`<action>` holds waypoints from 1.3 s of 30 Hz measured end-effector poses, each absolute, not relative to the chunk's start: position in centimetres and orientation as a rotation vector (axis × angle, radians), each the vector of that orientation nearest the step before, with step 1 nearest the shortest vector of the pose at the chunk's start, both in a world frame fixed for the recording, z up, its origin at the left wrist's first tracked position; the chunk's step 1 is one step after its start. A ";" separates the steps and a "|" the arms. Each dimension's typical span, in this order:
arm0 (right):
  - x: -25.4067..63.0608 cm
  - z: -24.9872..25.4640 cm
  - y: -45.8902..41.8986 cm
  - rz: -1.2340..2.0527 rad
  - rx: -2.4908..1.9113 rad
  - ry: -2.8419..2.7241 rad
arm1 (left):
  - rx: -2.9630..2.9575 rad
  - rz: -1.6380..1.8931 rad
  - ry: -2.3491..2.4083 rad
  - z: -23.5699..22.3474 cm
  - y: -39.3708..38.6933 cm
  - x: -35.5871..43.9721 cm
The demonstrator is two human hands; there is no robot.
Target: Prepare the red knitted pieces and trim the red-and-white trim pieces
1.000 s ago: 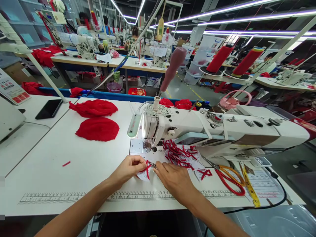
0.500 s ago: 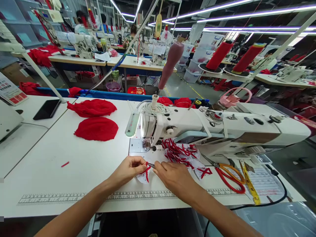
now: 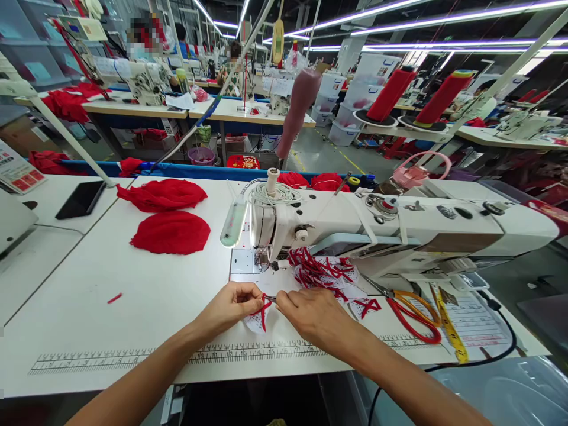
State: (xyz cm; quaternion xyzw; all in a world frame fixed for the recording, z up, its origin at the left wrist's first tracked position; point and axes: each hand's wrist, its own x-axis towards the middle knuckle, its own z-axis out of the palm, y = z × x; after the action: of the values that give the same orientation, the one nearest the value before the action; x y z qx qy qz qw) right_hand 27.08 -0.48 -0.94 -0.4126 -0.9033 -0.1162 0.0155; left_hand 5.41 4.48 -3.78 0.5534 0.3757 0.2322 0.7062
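Note:
My left hand (image 3: 231, 305) pinches a small white paper piece with a red ribbon loop (image 3: 261, 313) on the table in front of the sewing machine (image 3: 390, 228). My right hand (image 3: 313, 316) is closed on a small metal tool (image 3: 271, 299) whose tip meets the ribbon. Behind my right hand, under the machine arm, lies a pile of similar red-ribbon pieces (image 3: 323, 272). One more ribbon piece (image 3: 366, 306) lies to the right.
Red-and-orange handled scissors (image 3: 410, 313) and a yellow tape measure (image 3: 448, 328) lie right. Two red fabric rounds (image 3: 171, 232) and a phone (image 3: 80, 199) sit at the left back. A ruler strip (image 3: 110, 358) runs along the table front. People work at benches behind.
Both hands stay at the ribbon piece; my right hand has drawn slightly closer to the left. The camera has tipped a little.

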 end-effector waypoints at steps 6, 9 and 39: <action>27.2 -1.5 -0.5 -0.571 -1.193 -2.700 | 1.206 0.526 0.828 -3.5 4.4 5.3; 27.3 -1.4 -0.4 -0.629 -1.151 -2.687 | 1.212 0.527 0.822 -3.5 4.4 5.3; 24.1 -2.5 0.3 1.428 -1.283 -1.265 | 1.719 0.920 0.948 -2.9 3.2 5.8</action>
State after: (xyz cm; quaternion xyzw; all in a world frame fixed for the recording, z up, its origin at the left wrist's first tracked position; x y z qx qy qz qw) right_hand 24.06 0.26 -2.51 -0.5092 -0.5021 0.5670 0.4088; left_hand 5.78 3.20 -2.87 0.7007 0.3864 0.3752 0.4679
